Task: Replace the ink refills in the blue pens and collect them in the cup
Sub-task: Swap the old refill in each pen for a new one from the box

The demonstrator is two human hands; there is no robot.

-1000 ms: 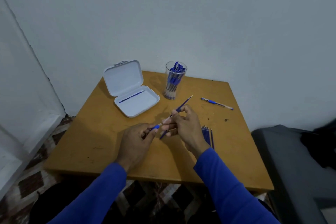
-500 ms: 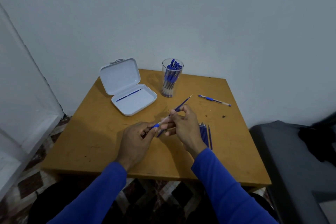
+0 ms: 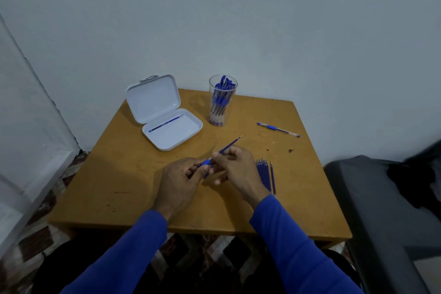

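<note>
Hands [image 3: 183, 179] gripping pen [image 3: 207, 163], no legible writing

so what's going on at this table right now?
A person in blue sleeves is refilling a pen over a wooden table. The left hand grips the pen's blue end, while the right hand pinches a refill angled up and away. Spare refills lie just right of the hands. A clear cup at the back already holds many pens, one loose pen lies to its right, and the open white case holds one refill.
</note>
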